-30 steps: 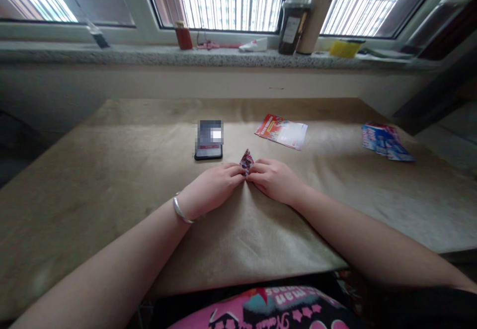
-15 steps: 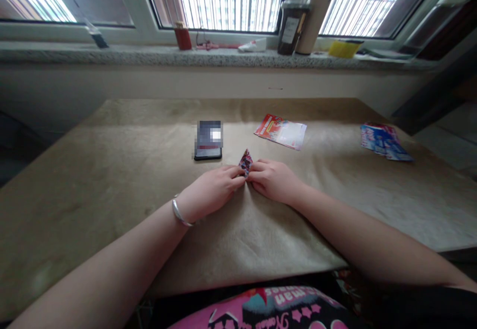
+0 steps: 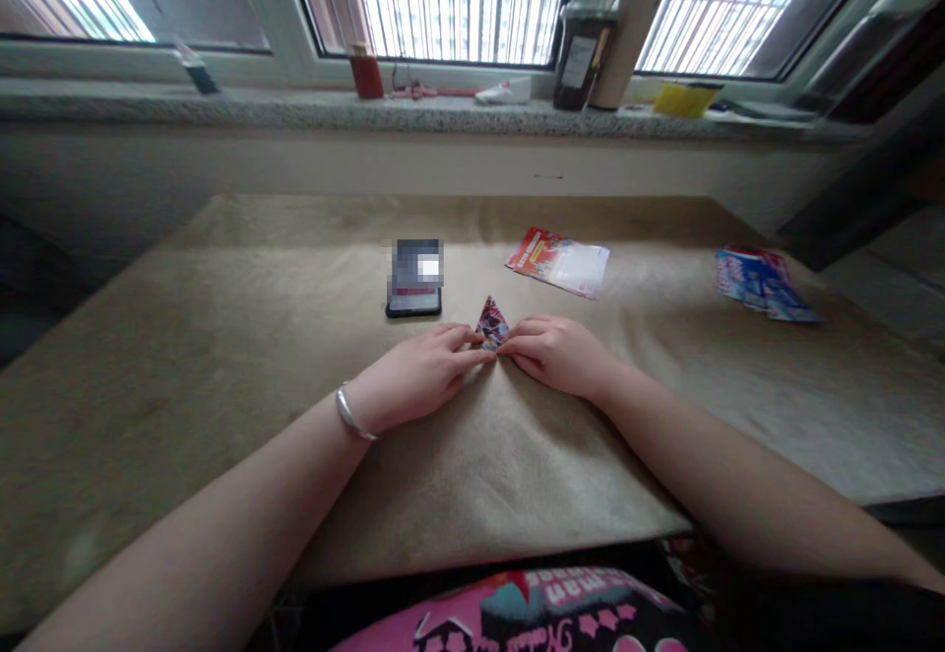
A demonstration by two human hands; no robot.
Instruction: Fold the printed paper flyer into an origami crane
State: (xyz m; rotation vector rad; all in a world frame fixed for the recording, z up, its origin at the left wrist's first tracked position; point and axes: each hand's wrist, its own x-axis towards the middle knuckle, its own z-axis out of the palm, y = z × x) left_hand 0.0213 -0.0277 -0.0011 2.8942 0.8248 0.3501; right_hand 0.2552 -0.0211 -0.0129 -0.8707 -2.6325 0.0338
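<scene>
A small folded piece of printed paper (image 3: 491, 324), red, blue and white, sits on the tan cloth-covered table (image 3: 221, 337) at the centre. My left hand (image 3: 420, 371), with a silver bracelet at the wrist, pinches the paper's left side. My right hand (image 3: 561, 354) pinches its right side, fingertips meeting the left hand's. Both hands rest on the cloth with fingers closed on the paper. Only the paper's upper point shows above the fingers.
A black phone (image 3: 414, 278) lies just beyond my left hand. A red and white leaflet (image 3: 559, 261) lies farther right, and blue printed sheets (image 3: 764, 283) near the right edge. The windowsill (image 3: 295, 110) behind holds a red cup (image 3: 366, 72), a dark jar (image 3: 577, 59) and small items.
The folded paper has tilted slightly to the right and my fingertips have shifted a little on it. The hands stay in the same place.
</scene>
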